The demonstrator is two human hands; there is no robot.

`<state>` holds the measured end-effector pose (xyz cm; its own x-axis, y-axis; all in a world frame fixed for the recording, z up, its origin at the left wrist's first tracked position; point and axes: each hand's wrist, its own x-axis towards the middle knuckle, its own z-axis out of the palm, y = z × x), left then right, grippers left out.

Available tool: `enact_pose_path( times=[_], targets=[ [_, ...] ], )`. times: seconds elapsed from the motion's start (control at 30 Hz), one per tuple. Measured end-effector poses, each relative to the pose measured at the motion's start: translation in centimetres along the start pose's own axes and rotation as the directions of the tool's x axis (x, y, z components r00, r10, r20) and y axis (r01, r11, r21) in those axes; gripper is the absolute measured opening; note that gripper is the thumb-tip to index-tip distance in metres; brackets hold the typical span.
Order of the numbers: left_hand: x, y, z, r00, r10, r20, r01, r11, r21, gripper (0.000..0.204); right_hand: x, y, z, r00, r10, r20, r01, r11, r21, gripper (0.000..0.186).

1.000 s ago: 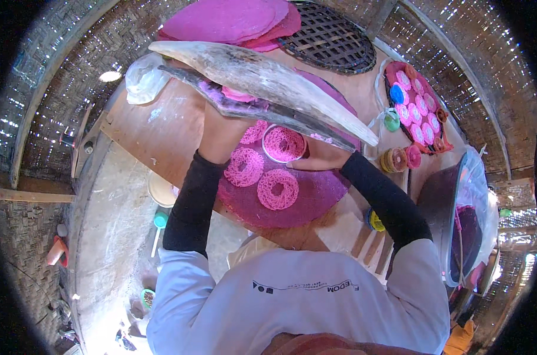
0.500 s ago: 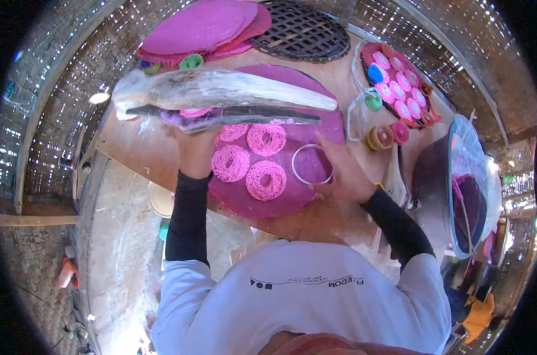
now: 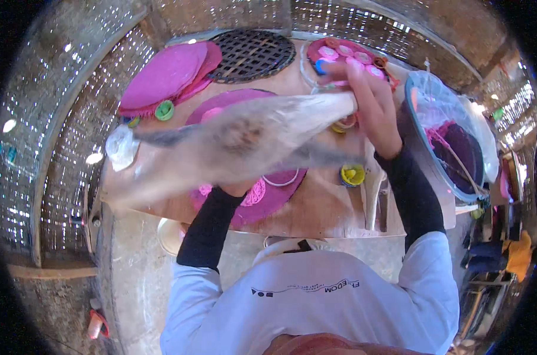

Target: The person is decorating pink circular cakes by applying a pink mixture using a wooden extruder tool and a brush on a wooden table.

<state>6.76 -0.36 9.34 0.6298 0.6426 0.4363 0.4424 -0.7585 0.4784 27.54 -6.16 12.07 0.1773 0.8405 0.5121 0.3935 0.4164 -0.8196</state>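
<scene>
A large wooden press (image 3: 262,127), with a long pale lever and a dark lever crossing it, is held over a round pink mat (image 3: 242,97). Motion blurs it heavily. My left hand (image 3: 240,187) is mostly hidden beneath the press and supports it. My right hand (image 3: 375,103) is raised at the pale lever's right end and appears to grip it, its fingertips smeared. A pink lacy ring (image 3: 255,194) and a thin white hoop (image 3: 286,177) show on the mat below the press, which covers the other lacy rings.
Stacked pink mats (image 3: 162,77) and a dark woven tray (image 3: 253,56) lie at the back. A tray of pink pieces (image 3: 363,56) sits back right, near a large plastic-lined tub (image 3: 413,112). A yellow-green rolled piece (image 3: 352,175) and a clear plastic bag (image 3: 121,148) are on the table.
My right hand has left the white hoop and risen to the press's right end. The press has tilted, and its levers now cross. My view has shifted, and the hoop still lies on the mat.
</scene>
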Motion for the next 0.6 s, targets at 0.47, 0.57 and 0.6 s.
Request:
enact_pose_path(
  times=[0.47,0.57,0.6],
  targets=[
    [0.9,7.9,2.2,0.826,0.504,0.253,-0.504,0.861,-0.068,0.032,-4.9,-6.5,-9.2,0.936,-0.288,0.203,0.350,0.823,-0.448,0.017],
    [0.5,8.0,3.0,0.815,0.454,0.361,-0.450,0.887,-0.100,0.033,-6.7,-8.1,-17.1,0.970,-0.236,0.059,0.243,0.950,-0.194,0.017],
    [0.4,8.0,3.6,0.870,0.410,0.273,-0.346,0.904,-0.252,0.031,-7.4,-9.2,-20.2,0.972,-0.227,-0.064,0.224,0.973,-0.060,0.019]
  ],
)
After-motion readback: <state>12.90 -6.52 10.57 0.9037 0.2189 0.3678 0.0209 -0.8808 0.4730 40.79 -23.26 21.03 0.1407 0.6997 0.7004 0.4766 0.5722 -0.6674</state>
